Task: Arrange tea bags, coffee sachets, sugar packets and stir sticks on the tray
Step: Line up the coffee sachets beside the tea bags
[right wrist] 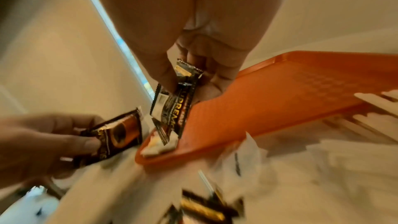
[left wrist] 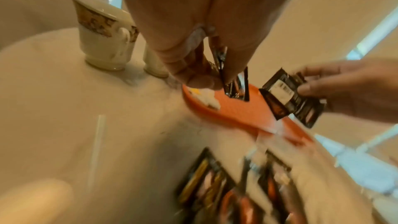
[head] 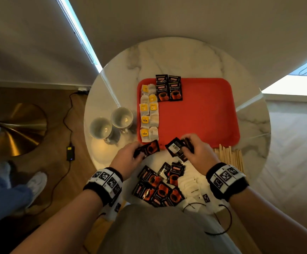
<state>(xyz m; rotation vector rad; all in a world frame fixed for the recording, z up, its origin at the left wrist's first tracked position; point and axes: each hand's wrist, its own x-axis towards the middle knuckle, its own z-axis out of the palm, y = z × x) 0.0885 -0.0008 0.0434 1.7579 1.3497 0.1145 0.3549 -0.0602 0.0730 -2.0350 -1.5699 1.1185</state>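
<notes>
A red tray (head: 200, 114) lies on the round marble table (head: 176, 55). Two columns of tea bags (head: 148, 114) fill its left side, and several black coffee sachets (head: 169, 88) sit at its far left corner. Just before the tray's near edge, my left hand (head: 130, 154) pinches one coffee sachet (head: 147, 149) (left wrist: 234, 84) (right wrist: 116, 134). My right hand (head: 193, 147) grips a few sachets (head: 176, 148) (left wrist: 288, 98) (right wrist: 176, 101) fanned out. A loose pile of sachets (head: 158, 187) lies near me, with white sugar packets (head: 191, 186) to its right and wooden stir sticks (head: 229, 158) beside them.
Two white cups (head: 112, 123) (left wrist: 103, 33) stand on the table left of the tray. The tray's middle and right parts are bare red surface. A black cable and adapter (head: 70, 153) lie on the wooden floor, where someone's shoes (head: 35, 184) show at the left.
</notes>
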